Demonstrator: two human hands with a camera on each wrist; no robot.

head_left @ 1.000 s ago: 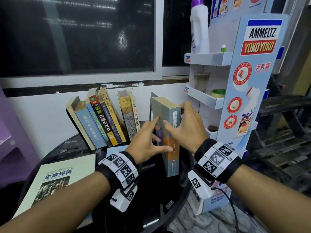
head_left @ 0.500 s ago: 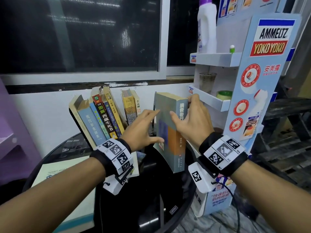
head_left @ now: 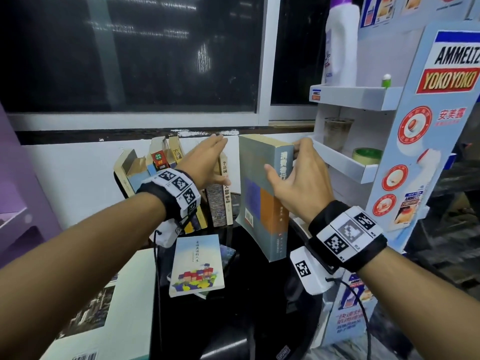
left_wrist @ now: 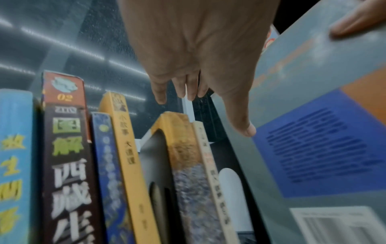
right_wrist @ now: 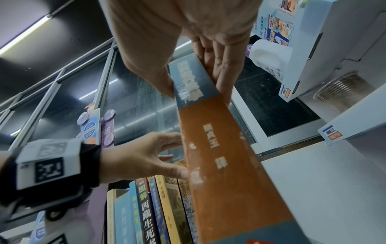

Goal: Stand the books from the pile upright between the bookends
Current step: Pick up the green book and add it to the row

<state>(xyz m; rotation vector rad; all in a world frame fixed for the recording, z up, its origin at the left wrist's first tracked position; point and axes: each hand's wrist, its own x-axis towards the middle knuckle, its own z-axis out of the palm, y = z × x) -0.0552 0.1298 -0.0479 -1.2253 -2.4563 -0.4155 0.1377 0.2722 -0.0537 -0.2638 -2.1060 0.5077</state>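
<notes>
One grey book (head_left: 262,196) between both hands.

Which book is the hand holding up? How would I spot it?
Find the round black table under the window. Right of the leaning row of books, the right hand holds a thick book. It's the fattest one, grey with blue and orange blocks.

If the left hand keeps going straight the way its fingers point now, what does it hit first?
Probably nothing soon. The left hand reaches over the tops of the standing books, fingers aimed at the dark window behind. The thick grey book stays beside its thumb, though depth is unclear.
</notes>
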